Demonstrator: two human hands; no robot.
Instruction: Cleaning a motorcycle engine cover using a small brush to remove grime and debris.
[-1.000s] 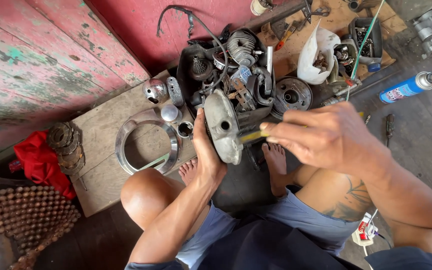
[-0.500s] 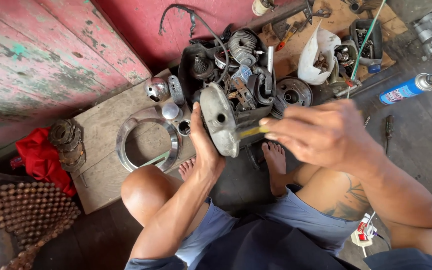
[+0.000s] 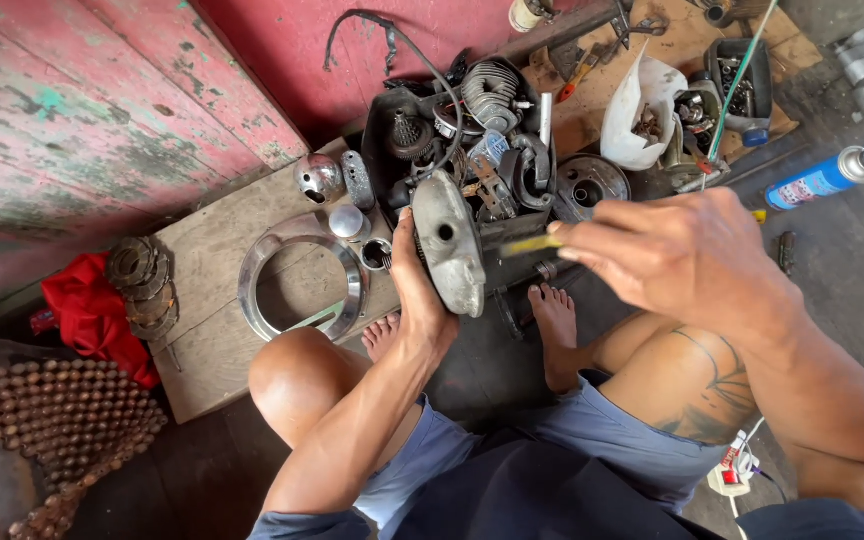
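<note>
I see a red painted wall (image 3: 102, 130) with worn, flaking planks filling the upper left of the frame, and below it a dark concrete floor (image 3: 852, 280) that runs across to the right edge. On the floor at middle left lies a bare wooden board (image 3: 212, 340), with a second board (image 3: 592, 110) at the top centre under a heap of parts. A dark beaded mat (image 3: 42, 430) fills the lower left corner, and just above it lies a red cloth (image 3: 87, 310) with a stack of toothed discs (image 3: 142, 285) resting against it. A chrome ring (image 3: 297, 285) lies flat on the near board, beside a small chrome dome (image 3: 318, 178). At top centre I make out a black tray (image 3: 472, 140) crammed with engine pieces, a round hub (image 3: 584, 185) just right of it, a white plastic bag (image 3: 642, 110) further right, and a blue spray can (image 3: 827, 178) lying near the right edge.

In the middle of the frame my left hand (image 3: 417, 290) is closed around the lower edge of a grey metal cover (image 3: 449, 245), holding it upright above the feet. My right hand (image 3: 682, 255), centre right, is curled tight around a yellow-handled tool (image 3: 530, 243), whose tip points at the cover; I cannot tell whether it touches.
</note>
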